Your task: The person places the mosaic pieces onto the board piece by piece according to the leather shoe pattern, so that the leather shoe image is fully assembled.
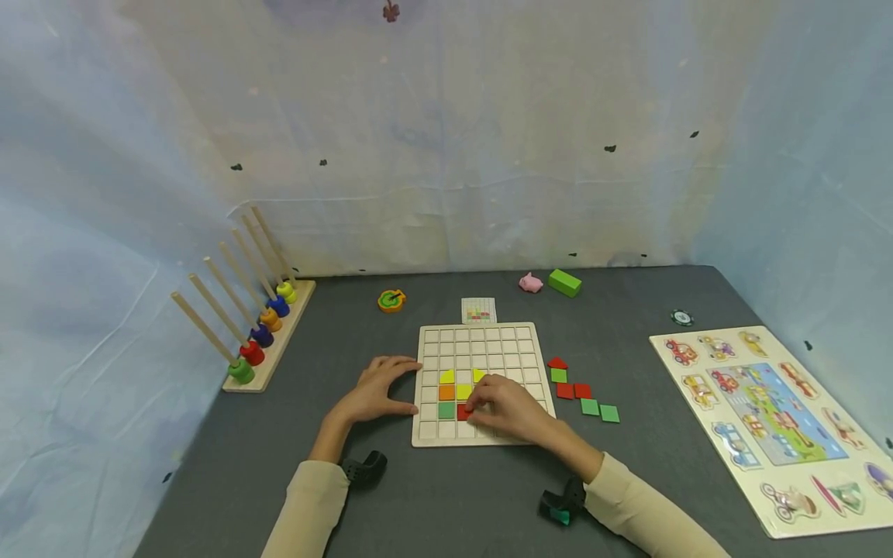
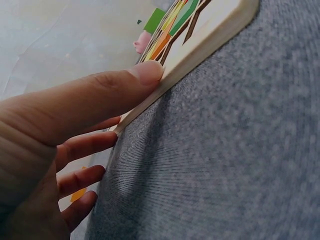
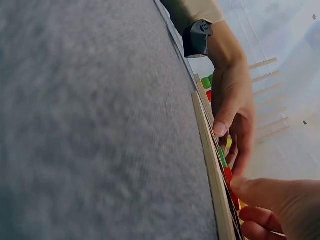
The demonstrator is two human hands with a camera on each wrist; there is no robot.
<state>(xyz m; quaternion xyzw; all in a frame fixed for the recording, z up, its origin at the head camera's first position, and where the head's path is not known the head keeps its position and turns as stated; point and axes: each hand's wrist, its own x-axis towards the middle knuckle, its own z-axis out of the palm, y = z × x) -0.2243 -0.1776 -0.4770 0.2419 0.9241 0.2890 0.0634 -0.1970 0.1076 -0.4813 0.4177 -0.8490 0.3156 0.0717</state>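
A pale wooden grid board (image 1: pixel 425 430) lies on the dark table. Set in its cells are a green square (image 1: pixel 446 411), an orange square (image 1: pixel 446 393), a yellow square (image 1: pixel 463 391) and two smaller yellow pieces (image 1: pixel 447 377). My right hand (image 1: pixel 512 409) reaches over the board from the right, its thumb and curled fingers pinching at a red square tile (image 1: pixel 462 413) beside the green one. In the right wrist view the thumb tip meets the red tile's edge. Spread along the board's left side, my left hand (image 1: pixel 377 389) touches the rim with thumb and fingertips.
Loose red (image 1: pixel 565 390) and green tiles (image 1: pixel 609 414) lie right of the board. A small pattern card (image 1: pixel 478 307) sits behind it. Farther out are a peg stand (image 1: pixel 261 380), a pink pig (image 1: pixel 530 283), a green block (image 1: pixel 564 283) and a picture puzzle (image 1: pixel 760 504).
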